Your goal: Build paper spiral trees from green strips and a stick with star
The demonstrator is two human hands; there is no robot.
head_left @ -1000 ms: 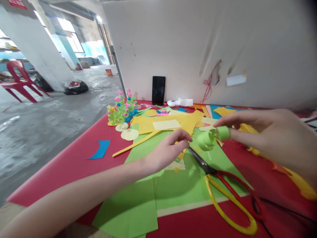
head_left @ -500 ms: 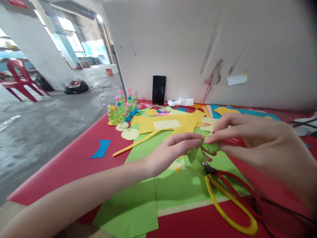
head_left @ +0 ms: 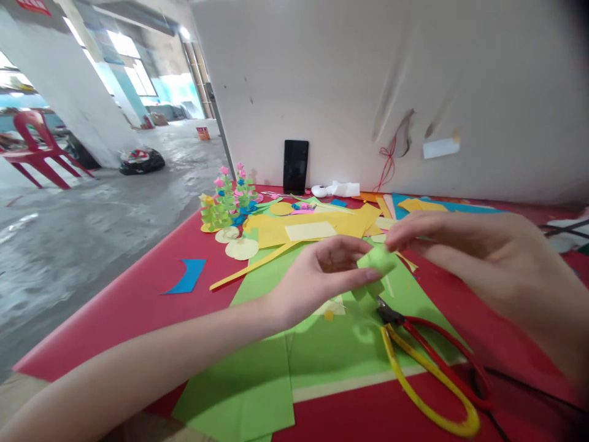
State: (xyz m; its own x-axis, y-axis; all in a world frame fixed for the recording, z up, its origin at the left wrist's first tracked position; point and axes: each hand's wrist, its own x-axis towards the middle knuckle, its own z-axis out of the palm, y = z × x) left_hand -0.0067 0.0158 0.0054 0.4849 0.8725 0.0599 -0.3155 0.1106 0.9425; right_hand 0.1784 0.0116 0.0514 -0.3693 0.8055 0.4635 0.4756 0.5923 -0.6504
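left hand and right hand: fingertips of each grip pinched on small light-green curled paper strip, held between them above the surface so it keeps its curl | red-and-yellow-handled scissors lie just below on green paper sheet, within reach
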